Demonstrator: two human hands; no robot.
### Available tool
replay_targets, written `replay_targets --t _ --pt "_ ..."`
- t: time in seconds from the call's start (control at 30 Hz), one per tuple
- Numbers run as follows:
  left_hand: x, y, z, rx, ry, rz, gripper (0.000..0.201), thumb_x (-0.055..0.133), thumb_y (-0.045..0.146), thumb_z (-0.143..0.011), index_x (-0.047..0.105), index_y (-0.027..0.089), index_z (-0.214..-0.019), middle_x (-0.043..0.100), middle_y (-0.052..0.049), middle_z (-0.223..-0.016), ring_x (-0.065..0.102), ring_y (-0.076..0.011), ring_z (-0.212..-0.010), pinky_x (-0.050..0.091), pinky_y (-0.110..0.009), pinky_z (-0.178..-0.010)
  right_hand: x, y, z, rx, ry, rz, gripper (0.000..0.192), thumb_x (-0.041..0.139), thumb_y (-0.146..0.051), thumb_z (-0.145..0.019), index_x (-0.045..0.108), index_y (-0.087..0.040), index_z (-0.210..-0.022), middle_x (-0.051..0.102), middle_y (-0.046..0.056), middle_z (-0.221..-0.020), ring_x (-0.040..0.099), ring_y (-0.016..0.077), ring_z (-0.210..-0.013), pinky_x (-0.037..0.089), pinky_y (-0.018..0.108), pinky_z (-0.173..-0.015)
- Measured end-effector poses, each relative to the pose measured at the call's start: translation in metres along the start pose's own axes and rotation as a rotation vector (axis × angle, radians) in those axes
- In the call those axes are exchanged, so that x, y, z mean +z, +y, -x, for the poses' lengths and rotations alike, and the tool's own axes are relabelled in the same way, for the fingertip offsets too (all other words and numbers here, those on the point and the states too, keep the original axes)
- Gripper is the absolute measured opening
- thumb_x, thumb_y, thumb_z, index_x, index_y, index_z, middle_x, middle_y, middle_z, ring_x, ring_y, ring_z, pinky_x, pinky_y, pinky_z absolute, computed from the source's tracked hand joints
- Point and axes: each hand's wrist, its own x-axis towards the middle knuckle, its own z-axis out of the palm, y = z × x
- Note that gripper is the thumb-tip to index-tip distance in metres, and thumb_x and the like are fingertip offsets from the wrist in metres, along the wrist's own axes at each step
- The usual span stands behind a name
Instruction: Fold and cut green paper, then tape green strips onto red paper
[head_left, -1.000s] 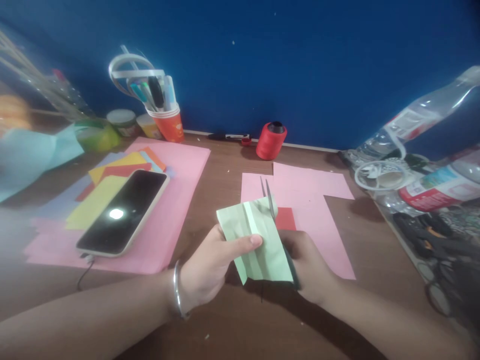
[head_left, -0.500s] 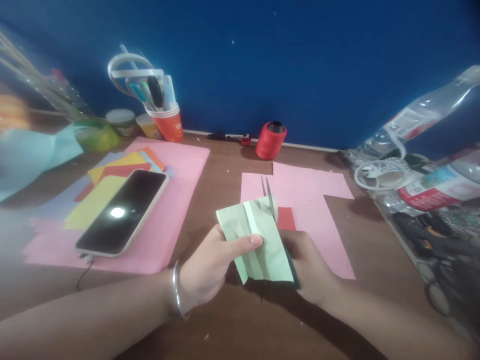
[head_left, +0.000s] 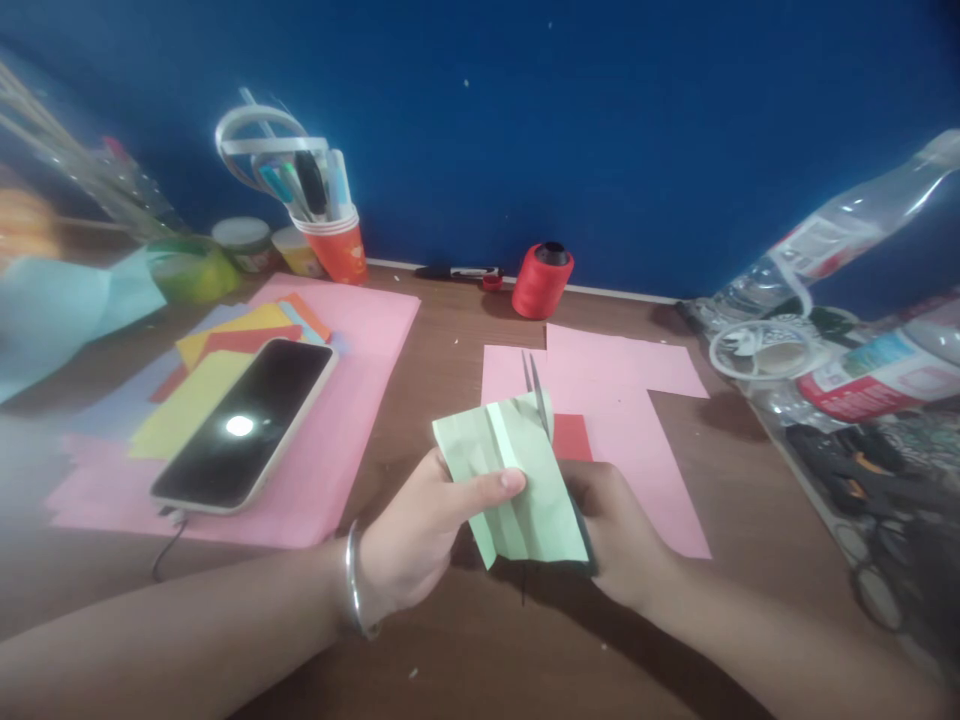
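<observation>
A creased, light green paper (head_left: 517, 510) is pinched in my left hand (head_left: 420, 530), the thumb lying on its upper face and the other fingers hidden beneath. My right hand (head_left: 615, 530) is closed on a pair of scissors (head_left: 538, 390), whose handles are hidden behind the paper. The two slim blades stick out past the paper's far right edge, slightly apart, with the paper's edge at them. Beyond my right hand, a small red paper piece (head_left: 574, 437) rests on pink paper (head_left: 615, 430).
At left, a phone (head_left: 247, 425) with a cable lies on coloured papers and pink sheets (head_left: 375, 380). A cup of pens (head_left: 337, 250) and a red thread spool (head_left: 541, 282) stand near the blue wall. Plastic bottles (head_left: 892, 370) and dark tools lie at the right.
Almost nothing differs. The scissors and the green paper show only a very slight shift, and both hands keep their grip.
</observation>
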Motion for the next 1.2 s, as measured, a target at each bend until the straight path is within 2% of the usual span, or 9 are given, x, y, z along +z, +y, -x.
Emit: replay_targets --t 0.27,0.63,1.2 --pt "0.0009 0.0002 0.0 0.006 -0.013 -0.008 0.026 0.06 0.02 -0.078 0.062 0.018 -0.104 0.067 -0.006 -0.099 0.064 -0.0182 -0.083 0.049 -0.031 -0.079 -0.0002 0.0004 -0.0002 -0.036 -0.007 -0.023 0.01 0.06 -0.018 -0.074 0.067 -0.015 -0.081 0.067 0.002 -0.076 0.059 0.0166 -0.063 0.045 0.025 -0.053" --pt "0.0001 0.0001 0.0008 -0.055 -0.036 -0.01 0.021 0.061 0.02 -0.077 0.063 0.016 -0.098 0.066 -0.006 -0.098 0.062 -0.0181 -0.089 0.047 -0.029 -0.082 -0.001 0.0042 -0.0004 0.0 0.031 -0.022 0.013 0.06 -0.01 -0.071 0.066 -0.015 -0.083 0.066 0.001 -0.074 0.057 0.0139 -0.059 0.045 0.023 -0.051" --pt "0.0005 -0.0003 0.0002 -0.028 -0.033 -0.031 0.021 0.06 0.02 -0.078 0.062 0.017 -0.099 0.067 -0.005 -0.094 0.062 -0.0192 -0.087 0.05 -0.028 -0.072 -0.0011 0.0052 -0.0006 0.026 0.036 -0.028 0.011 0.059 -0.01 -0.072 0.066 -0.014 -0.08 0.065 0.001 -0.071 0.055 0.0132 -0.057 0.043 0.023 -0.048"
